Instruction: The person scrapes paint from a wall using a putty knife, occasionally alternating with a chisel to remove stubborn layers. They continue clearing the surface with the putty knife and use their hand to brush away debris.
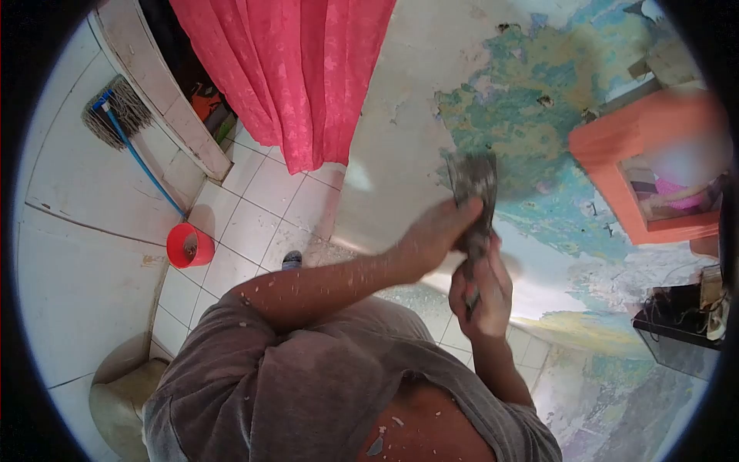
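Note:
A scraper [476, 181] with a wide, worn metal blade points up at the wall [508, 123], where peeling paint shows green and blue patches. Its blade is at the edge of the patches; whether it touches them I cannot tell. My left hand [440, 235] is closed around the upper part of the tool, just below the blade, with the thumb against the metal. Lower down, my right hand [485, 292] is wrapped round the handle. Paint flakes cling to my left forearm and to my grey shirt.
An orange frame [608, 142] hangs at the right, above a dark glass-sided box [677, 331]. A pink curtain [300, 69] hangs at the upper left. A mop [119, 112] and a red bucket [189, 246] are at the left, near a beige rounded object [119, 400].

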A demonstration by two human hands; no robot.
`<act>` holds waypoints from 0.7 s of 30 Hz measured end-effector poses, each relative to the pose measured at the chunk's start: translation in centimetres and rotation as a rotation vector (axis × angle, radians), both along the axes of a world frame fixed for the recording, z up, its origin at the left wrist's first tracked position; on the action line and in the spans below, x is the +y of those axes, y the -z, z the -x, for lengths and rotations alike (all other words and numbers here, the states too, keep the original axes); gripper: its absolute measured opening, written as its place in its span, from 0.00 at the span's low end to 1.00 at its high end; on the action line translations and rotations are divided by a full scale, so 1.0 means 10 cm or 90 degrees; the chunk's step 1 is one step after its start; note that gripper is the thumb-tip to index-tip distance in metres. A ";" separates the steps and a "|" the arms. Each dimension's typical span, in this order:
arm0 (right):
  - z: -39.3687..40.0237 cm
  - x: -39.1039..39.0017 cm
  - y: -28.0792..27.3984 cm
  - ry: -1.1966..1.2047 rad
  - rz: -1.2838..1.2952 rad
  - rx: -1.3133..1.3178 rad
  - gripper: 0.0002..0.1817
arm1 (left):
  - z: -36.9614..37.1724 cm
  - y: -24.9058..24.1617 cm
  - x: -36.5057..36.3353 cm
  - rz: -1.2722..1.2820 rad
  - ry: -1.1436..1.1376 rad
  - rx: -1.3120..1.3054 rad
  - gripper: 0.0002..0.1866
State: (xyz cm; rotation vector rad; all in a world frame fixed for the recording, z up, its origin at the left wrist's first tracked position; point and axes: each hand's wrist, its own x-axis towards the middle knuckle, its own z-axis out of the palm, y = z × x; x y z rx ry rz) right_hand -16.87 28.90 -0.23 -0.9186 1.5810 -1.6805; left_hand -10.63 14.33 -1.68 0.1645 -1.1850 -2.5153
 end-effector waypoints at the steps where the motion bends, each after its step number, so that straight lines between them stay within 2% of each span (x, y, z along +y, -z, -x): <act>1: 0.00 -0.06 0.02 0.052 -0.041 0.127 0.20 | 0.04 0.02 -0.06 0.024 0.011 0.018 0.28; 2: 0.02 -0.22 -0.19 -0.015 -0.070 0.123 0.20 | 0.06 -0.02 -0.18 0.008 0.010 0.066 0.30; 3: 0.05 -0.22 -0.13 -0.017 -0.066 0.127 0.20 | 0.03 -0.08 -0.18 0.012 0.008 0.069 0.30; 5: 0.04 -0.28 0.00 0.007 0.043 0.226 0.21 | -0.06 -0.16 -0.19 0.057 -0.025 0.039 0.31; 6: -0.02 -0.08 -0.11 -0.023 0.017 -0.021 0.23 | -0.07 -0.13 -0.15 0.072 0.041 0.014 0.31; 7: -0.05 0.03 -0.12 -0.024 0.013 -0.020 0.23 | -0.07 -0.08 -0.06 0.068 0.040 0.015 0.31; 9: -0.05 0.12 -0.12 -0.039 0.036 -0.170 0.26 | -0.03 0.01 0.10 -0.043 0.050 -0.014 0.30; 10: 0.01 0.06 -0.08 -0.004 -0.140 0.167 0.28 | -0.01 -0.01 0.01 -0.041 0.033 -0.002 0.30; 11: -0.01 -0.07 -0.11 0.004 -0.145 0.164 0.28 | -0.01 -0.07 -0.08 -0.045 0.042 -0.005 0.30; 13: -0.08 -0.42 -0.26 0.027 0.007 -0.186 0.26 | -0.03 -0.21 -0.27 0.001 -0.046 0.041 0.29; 15: -0.08 -0.34 -0.24 0.029 0.025 -0.171 0.25 | -0.07 -0.20 -0.26 -0.014 -0.054 0.052 0.28; 17: 0.03 -0.04 -0.13 -0.053 0.017 -0.153 0.24 | -0.05 -0.04 -0.15 0.037 0.086 0.015 0.28; 18: 0.01 0.07 -0.11 -0.030 -0.006 -0.101 0.25 | -0.01 0.06 0.04 -0.052 0.066 0.027 0.28; 19: 0.01 0.15 -0.04 -0.033 -0.010 -0.099 0.25 | 0.01 0.12 0.08 -0.055 0.064 0.029 0.28; 21: 0.03 0.26 0.12 0.001 -0.035 0.051 0.26 | 0.05 0.26 0.13 -0.080 0.139 0.009 0.29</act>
